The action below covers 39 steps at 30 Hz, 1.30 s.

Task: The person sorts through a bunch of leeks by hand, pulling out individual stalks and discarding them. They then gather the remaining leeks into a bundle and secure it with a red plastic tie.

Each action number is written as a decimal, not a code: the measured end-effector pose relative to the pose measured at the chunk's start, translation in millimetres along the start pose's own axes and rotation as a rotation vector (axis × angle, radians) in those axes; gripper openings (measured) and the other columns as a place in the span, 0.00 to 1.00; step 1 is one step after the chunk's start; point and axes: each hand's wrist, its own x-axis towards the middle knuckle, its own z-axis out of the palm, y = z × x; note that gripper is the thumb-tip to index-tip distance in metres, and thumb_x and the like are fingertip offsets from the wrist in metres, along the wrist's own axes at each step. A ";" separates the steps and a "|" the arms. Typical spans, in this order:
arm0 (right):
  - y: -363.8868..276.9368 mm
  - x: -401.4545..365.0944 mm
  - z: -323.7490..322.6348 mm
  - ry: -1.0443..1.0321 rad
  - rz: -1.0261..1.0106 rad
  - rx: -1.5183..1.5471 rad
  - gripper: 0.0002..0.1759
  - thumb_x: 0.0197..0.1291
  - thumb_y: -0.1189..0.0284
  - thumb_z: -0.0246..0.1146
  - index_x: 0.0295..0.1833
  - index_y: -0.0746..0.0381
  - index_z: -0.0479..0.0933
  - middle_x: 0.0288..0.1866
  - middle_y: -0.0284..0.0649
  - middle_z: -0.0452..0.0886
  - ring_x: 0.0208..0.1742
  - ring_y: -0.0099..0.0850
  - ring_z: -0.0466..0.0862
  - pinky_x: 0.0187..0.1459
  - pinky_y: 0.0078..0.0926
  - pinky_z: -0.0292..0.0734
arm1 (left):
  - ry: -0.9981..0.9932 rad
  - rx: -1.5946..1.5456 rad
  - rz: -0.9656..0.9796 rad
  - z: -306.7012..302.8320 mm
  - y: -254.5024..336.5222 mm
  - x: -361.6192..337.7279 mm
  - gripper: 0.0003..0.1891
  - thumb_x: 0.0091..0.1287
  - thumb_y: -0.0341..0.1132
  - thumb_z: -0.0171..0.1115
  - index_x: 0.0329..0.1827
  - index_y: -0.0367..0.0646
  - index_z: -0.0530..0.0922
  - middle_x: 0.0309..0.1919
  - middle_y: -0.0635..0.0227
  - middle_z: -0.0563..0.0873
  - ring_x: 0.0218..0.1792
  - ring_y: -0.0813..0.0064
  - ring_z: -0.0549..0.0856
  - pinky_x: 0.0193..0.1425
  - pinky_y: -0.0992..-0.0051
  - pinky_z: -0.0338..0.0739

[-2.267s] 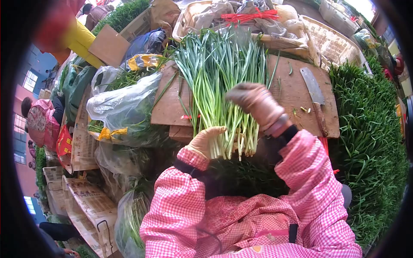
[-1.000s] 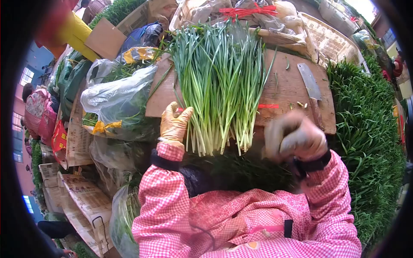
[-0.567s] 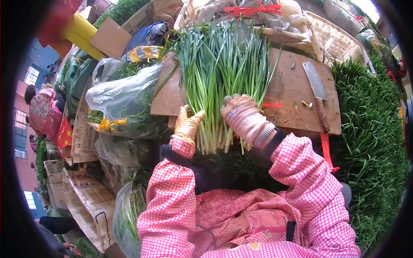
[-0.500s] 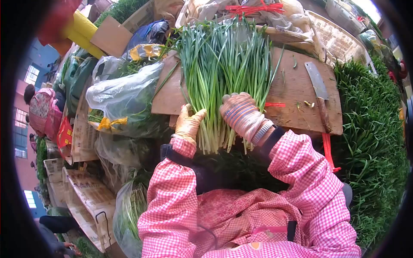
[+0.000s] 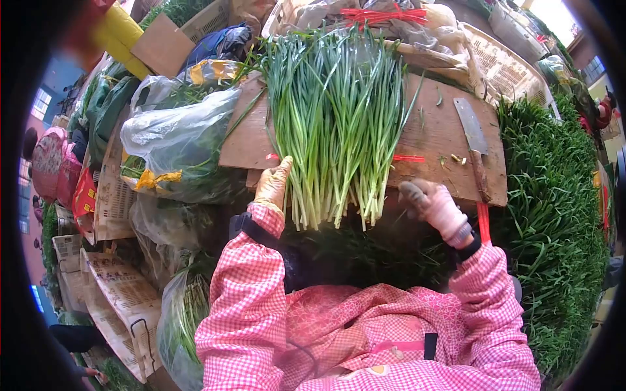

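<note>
A wide bunch of garlic chives (image 5: 339, 124), green-leaved with pale stem ends toward me, lies across a brown wooden board (image 5: 450, 143). My gloved left hand (image 5: 272, 184) rests against the bunch's lower left edge, fingers stretched out along the stems. My gloved right hand (image 5: 427, 203) is off the bunch, to the right of the stem ends at the board's near edge. Its fingers look curled but are smeared by motion, and anything in them is hidden. On the board's right side lies a cleaver (image 5: 475, 143) with a wooden handle. A red strip (image 5: 409, 158) shows beside the stems.
More greens (image 5: 554, 228) fill the right side. Plastic bags of greens (image 5: 182, 137) stand at the left, near plastic crates (image 5: 124, 287). Red ties (image 5: 385, 14) lie on bags behind the board. Another red strip (image 5: 483, 221) hangs below the cleaver.
My right hand has let go of the chives and moved right and toward me. My left hand stays at the left edge, its fingers now closer along the stems. The view has shifted slightly.
</note>
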 end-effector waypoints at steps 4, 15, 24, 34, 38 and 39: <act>9.3 37.3 30.0 0.040 -0.058 -0.582 0.41 0.59 0.36 0.45 0.40 0.70 0.74 0.34 0.57 0.80 0.40 0.50 0.81 0.43 0.42 0.74 | -0.224 -0.047 0.087 14.9 -4.6 9.7 0.32 0.56 0.58 0.66 0.54 0.41 0.76 0.45 0.70 0.81 0.46 0.76 0.76 0.55 0.72 0.68; -18.1 47.5 90.2 -0.122 -0.072 -0.404 0.32 0.55 0.49 0.58 0.43 0.73 0.74 0.35 0.58 0.81 0.42 0.51 0.81 0.44 0.42 0.75 | -0.064 0.576 0.479 70.7 10.6 -21.6 0.46 0.39 0.40 0.81 0.61 0.37 0.63 0.51 0.58 0.79 0.52 0.64 0.78 0.58 0.68 0.71; 10.7 42.4 81.4 -0.123 -0.025 -0.127 0.33 0.55 0.44 0.59 0.44 0.69 0.75 0.35 0.53 0.82 0.39 0.44 0.83 0.41 0.37 0.74 | -0.157 0.296 0.394 73.1 25.6 -42.7 0.45 0.39 0.37 0.80 0.60 0.36 0.62 0.51 0.56 0.78 0.52 0.64 0.78 0.58 0.69 0.71; 8.4 -4.4 60.8 -0.316 -0.407 -0.083 0.16 0.61 0.60 0.60 0.43 0.62 0.77 0.28 0.41 0.81 0.32 0.31 0.82 0.33 0.30 0.76 | -0.389 0.110 0.313 46.7 10.3 1.8 0.27 0.54 0.36 0.72 0.57 0.39 0.73 0.48 0.68 0.82 0.49 0.75 0.78 0.57 0.73 0.69; -2.2 -24.6 121.3 -0.531 -0.758 -0.072 0.14 0.56 0.68 0.61 0.49 0.56 0.77 0.37 0.47 0.81 0.41 0.48 0.81 0.43 0.38 0.77 | -0.402 0.109 0.295 46.4 5.8 7.5 0.29 0.54 0.35 0.72 0.58 0.40 0.72 0.50 0.68 0.81 0.51 0.75 0.78 0.59 0.73 0.68; -6.5 -11.6 127.4 -0.442 -0.616 -0.173 0.18 0.55 0.69 0.61 0.53 0.56 0.75 0.42 0.48 0.80 0.44 0.48 0.80 0.44 0.38 0.77 | -0.407 0.111 0.306 45.9 6.0 8.0 0.29 0.54 0.35 0.72 0.59 0.40 0.72 0.50 0.68 0.81 0.51 0.75 0.78 0.59 0.73 0.68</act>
